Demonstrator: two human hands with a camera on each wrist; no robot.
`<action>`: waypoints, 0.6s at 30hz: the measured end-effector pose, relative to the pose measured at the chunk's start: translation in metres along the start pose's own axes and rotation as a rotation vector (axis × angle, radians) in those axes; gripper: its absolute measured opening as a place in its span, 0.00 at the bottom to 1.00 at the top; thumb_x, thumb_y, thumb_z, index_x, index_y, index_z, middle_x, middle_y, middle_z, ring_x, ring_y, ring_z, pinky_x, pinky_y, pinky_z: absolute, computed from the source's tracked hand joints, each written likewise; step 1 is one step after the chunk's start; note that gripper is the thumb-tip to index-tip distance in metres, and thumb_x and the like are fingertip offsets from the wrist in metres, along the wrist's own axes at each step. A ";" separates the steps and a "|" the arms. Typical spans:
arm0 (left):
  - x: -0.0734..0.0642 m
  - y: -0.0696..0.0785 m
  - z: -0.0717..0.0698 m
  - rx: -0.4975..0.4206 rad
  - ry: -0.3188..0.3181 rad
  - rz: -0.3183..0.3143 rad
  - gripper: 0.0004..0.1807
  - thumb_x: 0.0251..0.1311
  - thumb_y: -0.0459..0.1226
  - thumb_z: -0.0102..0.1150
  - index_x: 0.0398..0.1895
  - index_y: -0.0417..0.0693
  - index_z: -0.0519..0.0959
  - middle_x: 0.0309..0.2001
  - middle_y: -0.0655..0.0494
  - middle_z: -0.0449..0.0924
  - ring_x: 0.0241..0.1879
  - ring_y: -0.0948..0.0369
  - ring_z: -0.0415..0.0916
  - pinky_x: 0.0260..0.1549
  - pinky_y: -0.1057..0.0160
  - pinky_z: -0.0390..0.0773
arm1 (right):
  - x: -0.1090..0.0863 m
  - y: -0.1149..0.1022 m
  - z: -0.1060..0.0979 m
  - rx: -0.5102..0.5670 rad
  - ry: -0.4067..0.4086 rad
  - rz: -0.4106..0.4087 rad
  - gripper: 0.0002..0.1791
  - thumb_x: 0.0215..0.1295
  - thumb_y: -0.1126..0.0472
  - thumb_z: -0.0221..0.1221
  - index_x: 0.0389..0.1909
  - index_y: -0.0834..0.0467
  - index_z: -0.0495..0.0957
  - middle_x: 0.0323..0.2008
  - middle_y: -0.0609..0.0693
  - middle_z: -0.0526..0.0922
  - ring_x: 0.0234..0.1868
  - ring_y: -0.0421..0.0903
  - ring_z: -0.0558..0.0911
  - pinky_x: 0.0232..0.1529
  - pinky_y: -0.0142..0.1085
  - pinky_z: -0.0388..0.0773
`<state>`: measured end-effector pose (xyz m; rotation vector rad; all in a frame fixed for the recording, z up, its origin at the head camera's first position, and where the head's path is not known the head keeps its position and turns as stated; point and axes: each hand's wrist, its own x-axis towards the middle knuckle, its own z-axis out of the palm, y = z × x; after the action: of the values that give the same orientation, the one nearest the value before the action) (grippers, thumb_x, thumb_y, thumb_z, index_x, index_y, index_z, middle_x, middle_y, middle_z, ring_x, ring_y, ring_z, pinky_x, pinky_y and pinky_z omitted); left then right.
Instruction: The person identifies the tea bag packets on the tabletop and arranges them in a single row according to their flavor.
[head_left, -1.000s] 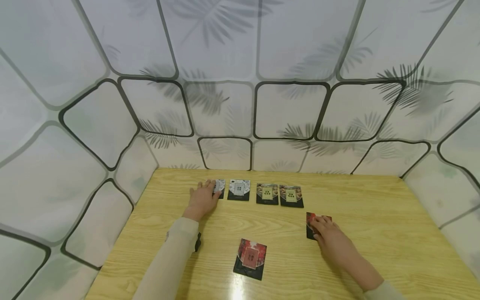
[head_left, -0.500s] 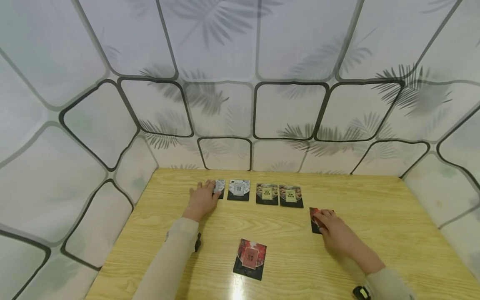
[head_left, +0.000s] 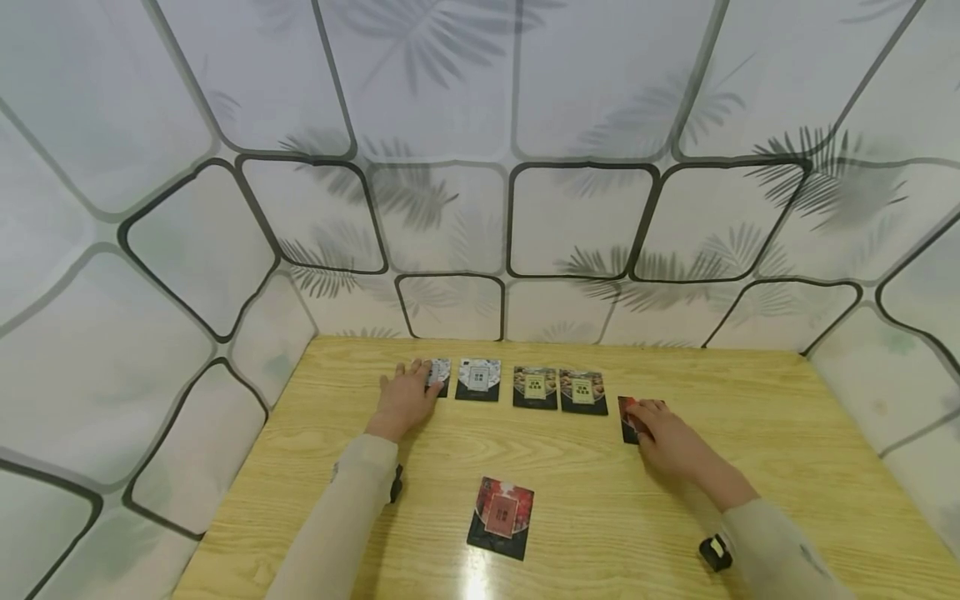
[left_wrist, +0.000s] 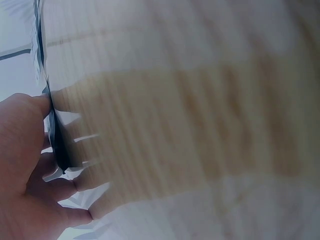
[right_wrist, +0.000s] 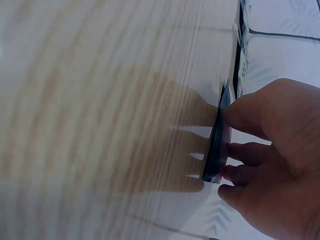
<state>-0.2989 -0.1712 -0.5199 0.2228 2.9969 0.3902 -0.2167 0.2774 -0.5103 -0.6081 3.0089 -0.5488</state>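
A red packet (head_left: 628, 432) lies under the right hand (head_left: 670, 439), fingers relaxed; the left hand (head_left: 405, 402), fingers spread, touches a white packet (head_left: 442, 371).

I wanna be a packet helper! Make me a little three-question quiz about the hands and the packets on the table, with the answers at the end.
1. Count: how many packets with yellow labels are in the back row?

2. True or false: the right hand touches a packet with red on it.

3. Choose: which packet lies closest to the person?
A) a white-patterned one
B) a yellow-labelled one
C) a red-labelled one

Key:
1. Two, side by side.
2. True.
3. C. The red-labelled packet lies by itself in front, with neither hand on it; the left hand is on a white-patterned packet at the back.
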 end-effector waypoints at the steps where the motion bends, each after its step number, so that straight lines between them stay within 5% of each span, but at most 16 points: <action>1: 0.000 0.000 0.000 -0.002 -0.001 -0.001 0.35 0.83 0.53 0.44 0.83 0.44 0.60 0.82 0.40 0.58 0.80 0.32 0.53 0.74 0.24 0.55 | 0.002 0.001 0.000 0.001 0.006 -0.008 0.23 0.70 0.72 0.57 0.65 0.72 0.75 0.63 0.74 0.76 0.64 0.74 0.76 0.59 0.67 0.77; 18: 0.000 -0.001 0.001 -0.006 0.004 0.005 0.35 0.83 0.53 0.46 0.83 0.44 0.61 0.82 0.40 0.59 0.80 0.32 0.54 0.74 0.24 0.55 | 0.025 0.012 -0.001 0.037 -0.010 0.009 0.24 0.69 0.71 0.54 0.65 0.71 0.74 0.63 0.74 0.76 0.61 0.73 0.78 0.57 0.66 0.79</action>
<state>-0.2992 -0.1721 -0.5211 0.2287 2.9997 0.4005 -0.2440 0.2788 -0.5124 -0.5933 2.9830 -0.5976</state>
